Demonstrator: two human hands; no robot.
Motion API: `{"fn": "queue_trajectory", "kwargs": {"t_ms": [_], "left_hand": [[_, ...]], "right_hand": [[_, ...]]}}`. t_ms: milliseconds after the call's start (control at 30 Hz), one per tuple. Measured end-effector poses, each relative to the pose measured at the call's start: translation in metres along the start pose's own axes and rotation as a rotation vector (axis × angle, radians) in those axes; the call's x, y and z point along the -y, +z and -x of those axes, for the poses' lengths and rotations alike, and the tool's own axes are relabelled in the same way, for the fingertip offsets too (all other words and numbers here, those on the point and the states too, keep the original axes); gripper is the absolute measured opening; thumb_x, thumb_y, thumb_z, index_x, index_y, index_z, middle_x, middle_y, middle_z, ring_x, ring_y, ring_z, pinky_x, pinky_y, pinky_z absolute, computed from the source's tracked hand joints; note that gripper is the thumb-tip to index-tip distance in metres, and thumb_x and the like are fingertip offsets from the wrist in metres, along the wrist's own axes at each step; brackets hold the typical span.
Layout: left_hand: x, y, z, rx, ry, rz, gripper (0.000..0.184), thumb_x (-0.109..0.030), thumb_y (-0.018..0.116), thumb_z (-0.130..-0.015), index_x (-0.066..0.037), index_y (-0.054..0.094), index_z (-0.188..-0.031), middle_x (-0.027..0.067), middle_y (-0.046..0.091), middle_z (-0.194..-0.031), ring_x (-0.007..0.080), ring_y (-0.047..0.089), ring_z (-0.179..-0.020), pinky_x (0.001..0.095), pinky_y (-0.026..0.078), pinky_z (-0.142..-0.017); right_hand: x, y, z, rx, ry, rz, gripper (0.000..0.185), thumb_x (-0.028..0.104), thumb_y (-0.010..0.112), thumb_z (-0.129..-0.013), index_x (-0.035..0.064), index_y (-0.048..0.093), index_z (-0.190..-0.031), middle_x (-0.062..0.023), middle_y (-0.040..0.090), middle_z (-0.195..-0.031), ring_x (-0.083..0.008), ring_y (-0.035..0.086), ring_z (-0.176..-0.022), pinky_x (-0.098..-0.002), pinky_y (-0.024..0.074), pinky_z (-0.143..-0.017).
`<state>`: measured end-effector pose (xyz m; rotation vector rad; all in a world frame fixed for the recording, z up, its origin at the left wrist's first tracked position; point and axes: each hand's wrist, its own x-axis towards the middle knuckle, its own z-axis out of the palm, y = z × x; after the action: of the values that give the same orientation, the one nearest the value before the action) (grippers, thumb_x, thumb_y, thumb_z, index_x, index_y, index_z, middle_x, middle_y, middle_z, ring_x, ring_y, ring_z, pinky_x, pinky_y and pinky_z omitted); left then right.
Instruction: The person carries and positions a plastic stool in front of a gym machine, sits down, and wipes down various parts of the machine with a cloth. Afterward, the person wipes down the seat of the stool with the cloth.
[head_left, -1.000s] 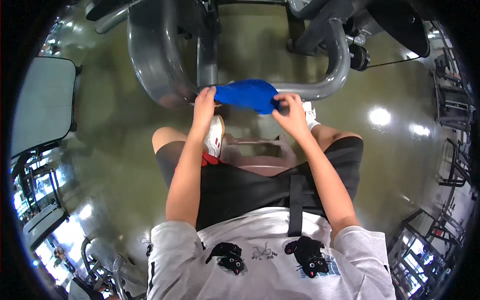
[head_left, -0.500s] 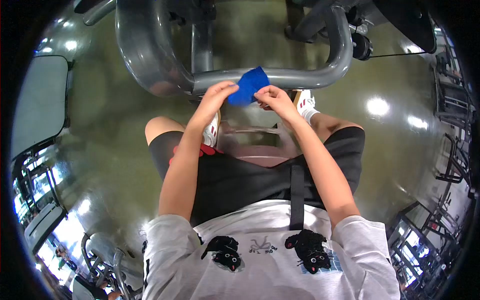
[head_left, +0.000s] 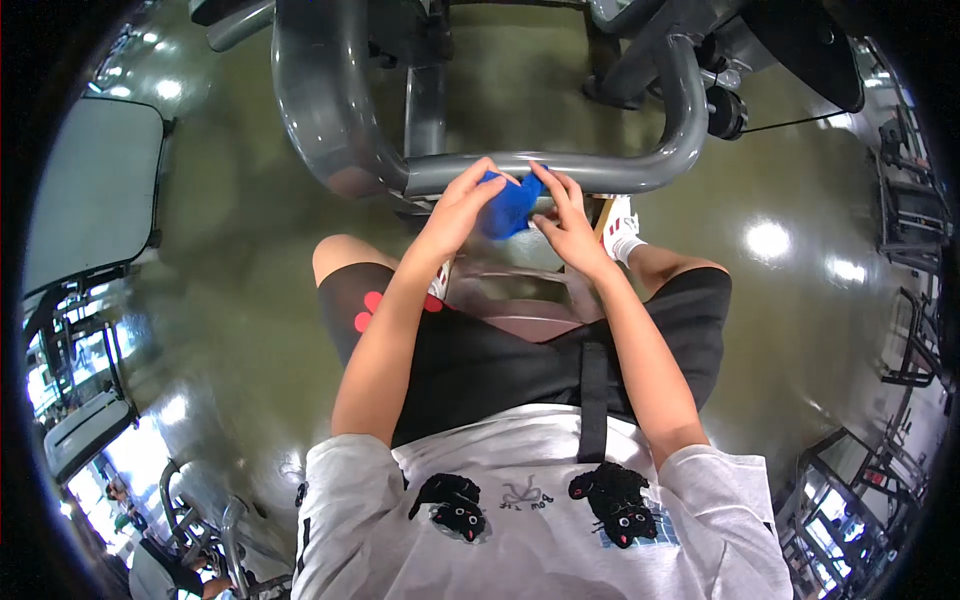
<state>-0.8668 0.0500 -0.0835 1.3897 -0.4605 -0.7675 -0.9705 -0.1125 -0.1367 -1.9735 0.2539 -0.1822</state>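
Note:
A blue cloth [head_left: 510,208], bunched up small, is held between both hands in front of the grey tubular frame. My left hand [head_left: 462,205] pinches its left and upper edge, with the fingers bent over it. On the other side my right hand [head_left: 565,215] has its fingertips on the cloth's upper right part, thumb at its right edge. Parts of the cloth are hidden behind the fingers.
The thick grey tube [head_left: 620,175] of a gym machine runs just beyond the hands. Below is a pinkish seat or base [head_left: 530,325] between the legs. A pale padded panel [head_left: 95,190] stands at the left, other machines [head_left: 910,210] at the right.
The blue cloth went from stretched wide between the hands to gathered and bunched. My hands have come closer together, and the right fingers now reach up over its top.

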Motion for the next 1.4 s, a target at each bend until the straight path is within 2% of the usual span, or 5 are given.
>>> {"fn": "queue_trajectory", "kwargs": {"t_ms": [133, 300, 767, 1000, 1400], "left_hand": [[-0.008, 0.002, 0.004, 0.004, -0.077, -0.050, 0.020, -0.023, 0.052, -0.092, -0.003, 0.050, -0.093, 0.0002, 0.055, -0.084, 0.0080, 0.048, -0.081, 0.0241, 0.040, -0.074], [0.016, 0.000, 0.012, -0.176, -0.063, -0.400, 0.020, -0.023, 0.055, -0.091, -0.002, 0.053, -0.092, 0.0025, 0.053, -0.075, 0.0080, 0.047, -0.072, 0.0249, 0.041, -0.067], [-0.076, -0.034, 0.001, -0.445, 0.256, -0.577, 0.021, -0.021, 0.059, -0.088, -0.002, 0.059, -0.095, 0.0061, 0.059, -0.076, 0.0119, 0.055, -0.069, 0.0258, 0.046, -0.065], [0.011, -0.050, 0.042, 0.015, 0.229, -1.440, 0.012, -0.014, 0.060, -0.078, -0.007, 0.060, -0.088, 0.0085, 0.060, -0.092, 0.0290, 0.057, -0.094, 0.0402, 0.047, -0.076], [-0.067, -0.089, -0.001, -0.266, 0.664, -1.517, 0.025, -0.013, 0.061, -0.076, -0.009, 0.059, -0.101, 0.0088, 0.059, -0.111, 0.0263, 0.054, -0.108, 0.0387, 0.041, -0.084]], "right_hand": [[0.002, -0.022, 0.001, 0.162, -0.100, 0.086, 0.048, 0.002, 0.065, -0.078, 0.0122, 0.054, -0.124, -0.0114, 0.034, -0.139, -0.0172, 0.057, -0.089, -0.0283, 0.0470, -0.079], [0.018, -0.060, 0.000, 0.414, 0.183, 0.209, 0.032, 0.020, 0.073, -0.071, 0.0016, 0.067, -0.095, -0.0139, 0.068, -0.086, -0.0244, 0.065, -0.083, -0.0332, 0.0492, -0.077], [0.099, -0.058, -0.040, -0.320, -0.212, 0.181, 0.019, 0.000, 0.063, -0.072, 0.0074, 0.068, -0.088, -0.0076, 0.055, -0.080, -0.0160, 0.051, -0.062, -0.0274, 0.0448, -0.060], [0.026, -0.029, -0.006, 0.053, -0.092, 0.515, 0.017, 0.009, 0.062, -0.075, 0.0058, 0.065, -0.091, -0.0113, 0.057, -0.099, -0.0278, 0.056, -0.093, -0.0377, 0.0445, -0.084], [0.018, -0.005, -0.047, 0.069, -0.337, 0.669, 0.057, 0.023, 0.068, -0.074, 0.0144, 0.046, -0.126, -0.0104, 0.050, -0.124, -0.0321, 0.045, -0.117, -0.0467, 0.0367, -0.096]]}}
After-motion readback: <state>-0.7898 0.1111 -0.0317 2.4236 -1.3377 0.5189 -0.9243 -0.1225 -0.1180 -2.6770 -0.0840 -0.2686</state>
